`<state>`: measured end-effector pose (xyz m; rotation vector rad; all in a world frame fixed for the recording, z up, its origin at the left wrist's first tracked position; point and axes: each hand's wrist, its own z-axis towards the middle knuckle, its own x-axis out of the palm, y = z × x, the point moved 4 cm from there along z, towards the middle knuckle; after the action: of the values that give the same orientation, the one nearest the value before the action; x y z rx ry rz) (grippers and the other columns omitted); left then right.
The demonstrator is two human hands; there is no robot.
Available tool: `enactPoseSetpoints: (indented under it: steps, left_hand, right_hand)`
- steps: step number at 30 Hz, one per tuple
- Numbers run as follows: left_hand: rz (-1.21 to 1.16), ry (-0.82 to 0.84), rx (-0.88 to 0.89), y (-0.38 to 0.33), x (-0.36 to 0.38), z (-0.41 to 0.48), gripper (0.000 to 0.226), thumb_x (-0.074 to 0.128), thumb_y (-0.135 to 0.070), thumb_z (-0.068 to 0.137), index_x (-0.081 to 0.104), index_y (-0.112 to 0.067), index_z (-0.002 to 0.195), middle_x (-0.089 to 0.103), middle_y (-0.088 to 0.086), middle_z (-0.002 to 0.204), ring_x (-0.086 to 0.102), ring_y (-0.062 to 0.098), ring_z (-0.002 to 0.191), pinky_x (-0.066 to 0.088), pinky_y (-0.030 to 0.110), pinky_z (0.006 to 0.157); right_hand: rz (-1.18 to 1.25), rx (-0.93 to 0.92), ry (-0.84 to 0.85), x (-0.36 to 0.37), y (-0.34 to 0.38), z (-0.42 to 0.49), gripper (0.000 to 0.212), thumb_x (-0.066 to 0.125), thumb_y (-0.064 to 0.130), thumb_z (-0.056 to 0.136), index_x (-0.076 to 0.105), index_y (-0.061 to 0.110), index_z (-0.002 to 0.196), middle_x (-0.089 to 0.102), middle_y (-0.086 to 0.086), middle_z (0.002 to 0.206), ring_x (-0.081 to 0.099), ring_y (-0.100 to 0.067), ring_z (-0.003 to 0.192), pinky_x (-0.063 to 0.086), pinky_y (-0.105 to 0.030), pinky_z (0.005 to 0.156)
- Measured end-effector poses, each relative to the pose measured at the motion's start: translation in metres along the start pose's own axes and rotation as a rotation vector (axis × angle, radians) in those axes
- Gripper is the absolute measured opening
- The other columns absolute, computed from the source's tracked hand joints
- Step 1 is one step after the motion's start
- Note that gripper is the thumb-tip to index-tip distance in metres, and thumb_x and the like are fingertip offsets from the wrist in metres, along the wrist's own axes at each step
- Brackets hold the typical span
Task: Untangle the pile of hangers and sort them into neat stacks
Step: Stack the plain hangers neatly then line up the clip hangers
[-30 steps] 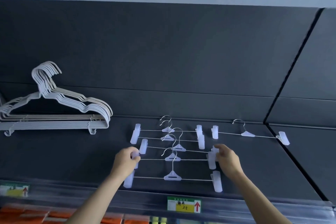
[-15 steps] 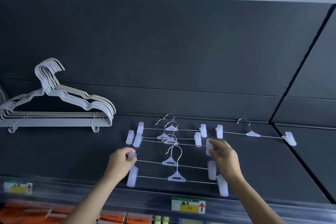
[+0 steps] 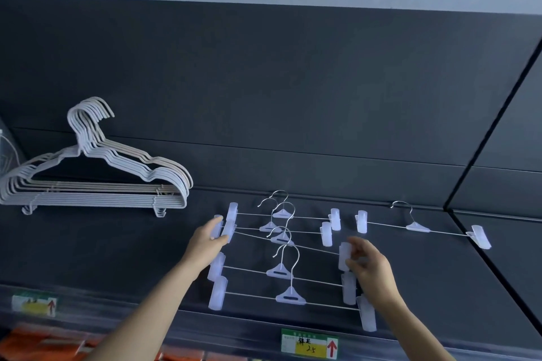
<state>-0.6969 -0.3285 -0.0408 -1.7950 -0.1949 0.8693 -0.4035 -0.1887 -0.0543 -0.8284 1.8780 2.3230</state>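
Observation:
Several clear-clip wire hangers (image 3: 281, 243) lie in rows on the dark shelf (image 3: 117, 258). My left hand (image 3: 206, 239) grips the left clip of the middle clip hanger (image 3: 280, 239). At that hanger's other end my right hand (image 3: 368, 265) pinches the right clip. Its wire slants down to the right, lying over the rows behind it. Two more clip hangers (image 3: 289, 297) lie nearer the shelf's front edge. A single clip hanger (image 3: 418, 226) lies apart on the right. A stack of white and beige hangers (image 3: 96, 182) rests on the left.
A dark back panel rises behind the shelf, with a seam (image 3: 487, 132) running diagonally on the right. Price labels (image 3: 309, 347) sit on the clear front rail. Orange goods (image 3: 38, 344) show on the shelf below.
Both hands moved away from me with the middle clip hanger, the left hand further, so its wire now slants. The view shifted slightly right.

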Motion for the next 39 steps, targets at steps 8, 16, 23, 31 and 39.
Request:
enactPoseSetpoints:
  steps: [8,16,23,31,39]
  left_hand:
    - [0.014,-0.001,-0.056,0.004,0.006,0.012,0.037,0.054,-0.012,0.086,0.052,-0.013,0.124,0.051,0.006,0.125,0.050,0.017,0.100,0.036,0.027,0.082]
    - [0.034,-0.109,-0.089,0.011,-0.005,0.028,0.029,0.045,-0.011,0.089,0.051,-0.010,0.118,0.057,0.002,0.092,0.058,0.028,0.093,0.049,0.042,0.085]
    - [-0.014,-0.085,-0.133,0.011,-0.005,0.050,0.014,0.055,-0.014,0.086,0.060,-0.015,0.099,0.062,0.011,0.093,0.053,0.022,0.072,0.038,0.024,0.049]
    - [-0.043,-0.102,-0.060,0.004,0.001,0.054,0.004,0.064,-0.005,0.078,0.063,-0.007,0.075,0.058,0.002,0.071,0.052,0.020,0.069,0.045,0.026,0.061]
    - [0.000,-0.052,-0.041,0.000,0.015,0.056,0.015,0.063,-0.003,0.079,0.060,-0.011,0.067,0.059,0.002,0.071,0.054,0.019,0.071,0.042,0.024,0.064]
  right_hand:
    - [0.007,0.002,0.117,-0.002,-0.002,0.009,0.048,0.054,-0.012,0.080,0.057,0.035,0.082,0.062,-0.003,0.086,0.059,-0.013,0.079,0.045,-0.005,0.064]
    - [0.120,0.094,0.154,-0.008,-0.013,0.018,0.037,0.054,-0.016,0.077,0.065,0.019,0.079,0.065,0.004,0.072,0.058,0.005,0.061,0.046,-0.007,0.061]
    - [0.131,0.102,0.205,-0.009,-0.019,0.023,0.037,0.051,-0.020,0.076,0.065,0.013,0.079,0.067,0.010,0.062,0.057,0.003,0.059,0.046,-0.008,0.059]
    - [0.109,0.107,0.199,-0.008,-0.022,0.026,0.038,0.050,-0.019,0.076,0.065,0.015,0.078,0.066,0.005,0.068,0.059,0.002,0.060,0.046,-0.009,0.059]
    - [0.033,0.101,0.190,-0.006,-0.015,0.027,0.039,0.049,-0.016,0.078,0.061,0.022,0.078,0.063,0.003,0.076,0.058,-0.006,0.069,0.045,-0.006,0.061]
